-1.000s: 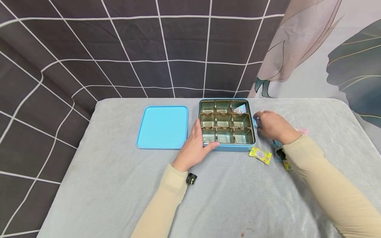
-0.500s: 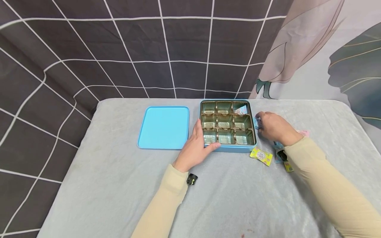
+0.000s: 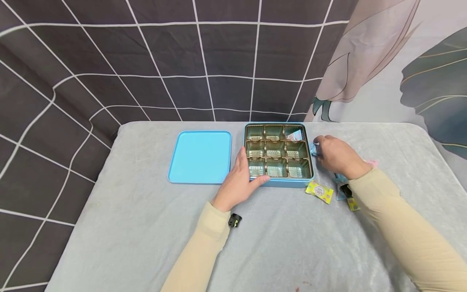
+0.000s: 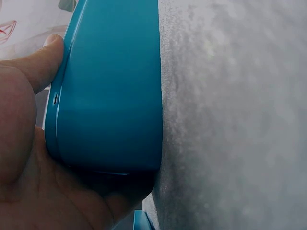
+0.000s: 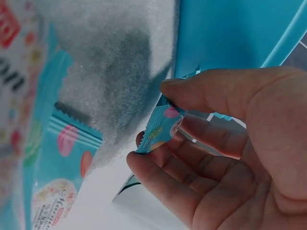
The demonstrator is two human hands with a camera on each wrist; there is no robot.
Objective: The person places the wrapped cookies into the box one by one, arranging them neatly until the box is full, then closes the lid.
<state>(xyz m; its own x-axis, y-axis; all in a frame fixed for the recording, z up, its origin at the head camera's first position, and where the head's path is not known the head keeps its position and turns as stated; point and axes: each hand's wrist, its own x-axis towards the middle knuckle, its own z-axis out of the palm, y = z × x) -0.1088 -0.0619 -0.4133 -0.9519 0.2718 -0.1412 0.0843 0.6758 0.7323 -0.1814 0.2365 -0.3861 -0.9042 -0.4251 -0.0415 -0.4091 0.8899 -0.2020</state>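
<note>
A blue tin with a gold divided insert stands on the cloth. One blue and pink candy wrapper lies in its back right compartment. My left hand holds the tin's front left corner, fingers along the left side and thumb on the front rim; in the left wrist view the thumb presses the rim. At the tin's right side, my right hand pinches a small blue wrapped candy between thumb and fingers.
A blue lid lies left of the tin. A yellow wrapped candy sits by its front right corner. More wrapped candies, including a pink one, lie partly hidden under the right forearm. A dark gridded curtain hangs behind the table.
Both hands stay almost in place. The right hand keeps hold of the blue candy beside the tin; only the whole view shifts slightly.
</note>
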